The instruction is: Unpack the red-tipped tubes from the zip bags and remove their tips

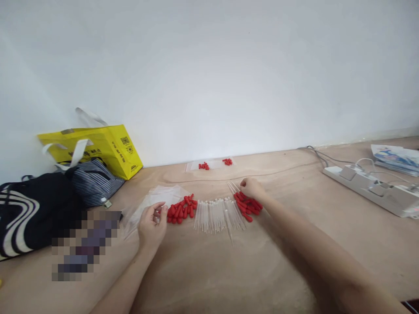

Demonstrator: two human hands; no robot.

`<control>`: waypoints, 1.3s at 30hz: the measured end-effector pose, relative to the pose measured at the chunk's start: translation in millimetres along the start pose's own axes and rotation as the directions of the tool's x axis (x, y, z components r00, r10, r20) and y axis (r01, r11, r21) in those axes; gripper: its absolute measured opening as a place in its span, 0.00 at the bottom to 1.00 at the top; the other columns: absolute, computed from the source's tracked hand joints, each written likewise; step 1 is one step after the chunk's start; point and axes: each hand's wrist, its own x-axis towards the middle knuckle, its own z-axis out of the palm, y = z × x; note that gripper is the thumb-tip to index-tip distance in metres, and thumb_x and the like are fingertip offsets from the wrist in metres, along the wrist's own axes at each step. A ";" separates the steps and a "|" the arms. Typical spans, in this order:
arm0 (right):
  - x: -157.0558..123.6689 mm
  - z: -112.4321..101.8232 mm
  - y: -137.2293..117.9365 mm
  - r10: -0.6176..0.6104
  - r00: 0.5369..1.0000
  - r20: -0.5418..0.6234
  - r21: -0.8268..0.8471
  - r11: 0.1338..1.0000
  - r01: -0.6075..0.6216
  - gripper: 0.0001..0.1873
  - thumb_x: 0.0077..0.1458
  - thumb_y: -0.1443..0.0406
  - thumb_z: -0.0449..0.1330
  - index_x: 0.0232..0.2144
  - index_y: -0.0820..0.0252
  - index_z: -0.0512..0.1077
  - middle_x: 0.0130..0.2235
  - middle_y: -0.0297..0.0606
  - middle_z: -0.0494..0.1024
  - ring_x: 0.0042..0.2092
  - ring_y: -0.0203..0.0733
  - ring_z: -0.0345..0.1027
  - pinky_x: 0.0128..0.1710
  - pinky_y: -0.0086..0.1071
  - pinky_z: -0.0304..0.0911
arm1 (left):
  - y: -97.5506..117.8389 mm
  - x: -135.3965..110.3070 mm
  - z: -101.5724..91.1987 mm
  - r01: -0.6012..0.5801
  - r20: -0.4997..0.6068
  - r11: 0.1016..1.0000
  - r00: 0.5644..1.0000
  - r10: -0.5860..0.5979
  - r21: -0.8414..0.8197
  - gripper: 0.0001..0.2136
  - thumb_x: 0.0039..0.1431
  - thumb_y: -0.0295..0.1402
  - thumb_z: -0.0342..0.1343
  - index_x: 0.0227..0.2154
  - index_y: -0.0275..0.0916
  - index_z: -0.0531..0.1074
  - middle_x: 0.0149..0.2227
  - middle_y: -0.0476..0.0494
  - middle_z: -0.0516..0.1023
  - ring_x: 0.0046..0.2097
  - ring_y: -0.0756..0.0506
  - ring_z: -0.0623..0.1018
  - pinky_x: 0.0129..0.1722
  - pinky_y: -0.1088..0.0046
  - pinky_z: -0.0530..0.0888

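My left hand (153, 222) is beside the left pile of red rubber bulbs (178, 212), fingers curved and thumb apart, with nothing visible in it. Several clear plastic bags (160, 196) lie behind that hand. In the middle, many clear thin tubes (211, 216) lie side by side in a row, one sticking out towards me. Over the right pile of red bulbs (247, 206) is my right hand (252, 188), fingers pinched together. A few pale thin tubes (232, 187) point away to the left beside its fingertips; whether the fingers grip one is hidden.
By the wall lies a clear bag (193, 167) with small red bulbs (203, 166) in it. Left are a yellow bag (111, 148), a striped pouch (98, 183) and a black bag (39, 213). A power strip (363, 185) with plugs and packets (396, 157) are right.
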 end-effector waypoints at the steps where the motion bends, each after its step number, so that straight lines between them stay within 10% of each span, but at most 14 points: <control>1: 7.0 -0.2 2.6 0.024 0.999 0.036 0.009 1.000 -0.024 0.09 0.43 0.67 0.56 0.31 0.60 0.72 0.32 0.40 0.76 0.33 0.40 0.68 0.29 0.29 0.56 | 4.8 -3.3 1.2 -0.080 0.013 0.997 0.997 0.080 0.010 0.13 0.51 0.40 0.48 0.29 0.36 0.70 0.25 0.46 0.70 0.26 0.50 0.69 0.26 0.74 0.68; 7: 25.0 8.3 -1.2 0.108 0.983 0.148 0.011 0.994 -0.111 0.08 0.38 0.66 0.60 0.26 0.62 0.73 0.25 0.41 0.75 0.28 0.41 0.69 0.23 0.27 0.56 | 31.6 -24.2 10.3 -0.483 0.156 0.873 0.859 0.487 -0.068 0.05 0.54 0.31 0.49 0.29 0.38 0.69 0.28 0.46 0.72 0.33 0.48 0.70 0.36 0.70 0.68; 14: 25.0 14.5 -7.1 0.082 0.995 0.059 0.038 0.996 -0.084 0.10 0.43 0.65 0.57 0.30 0.64 0.72 0.31 0.47 0.76 0.33 0.45 0.70 0.27 0.30 0.58 | 62.6 -46.5 11.8 -0.649 0.334 0.724 0.645 0.687 -0.235 0.13 0.44 0.43 0.58 0.27 0.39 0.68 0.31 0.45 0.72 0.36 0.46 0.68 0.37 0.67 0.64; 22: -10.3 7.9 2.3 -0.050 0.960 -0.276 0.092 0.993 0.078 0.15 0.53 0.66 0.46 0.42 0.61 0.65 0.42 0.42 0.72 0.46 0.42 0.62 0.44 0.34 0.53 | 92.2 -65.2 33.7 -0.576 0.440 0.792 0.669 0.599 -0.203 0.19 0.38 0.50 0.58 0.21 0.38 0.63 0.29 0.47 0.69 0.33 0.46 0.66 0.34 0.67 0.60; 27: -36.9 20.0 23.2 -0.242 0.815 -0.526 0.094 0.936 0.339 0.13 0.52 0.65 0.46 0.37 0.61 0.67 0.35 0.41 0.73 0.39 0.42 0.64 0.43 0.37 0.49 | 97.4 -60.7 46.6 -0.587 0.417 0.799 0.698 0.582 -0.131 0.14 0.42 0.43 0.59 0.22 0.38 0.63 0.28 0.49 0.68 0.34 0.46 0.66 0.37 0.66 0.58; 39: -74.5 15.6 21.6 -0.265 0.748 -0.609 0.293 0.801 0.522 0.07 0.52 0.63 0.50 0.30 0.60 0.65 0.31 0.38 0.72 0.31 0.37 0.64 0.37 0.35 0.54 | 98.0 -59.0 52.0 -0.546 0.317 0.834 0.780 0.540 -0.076 0.08 0.49 0.37 0.55 0.22 0.39 0.66 0.26 0.49 0.71 0.33 0.46 0.68 0.39 0.64 0.57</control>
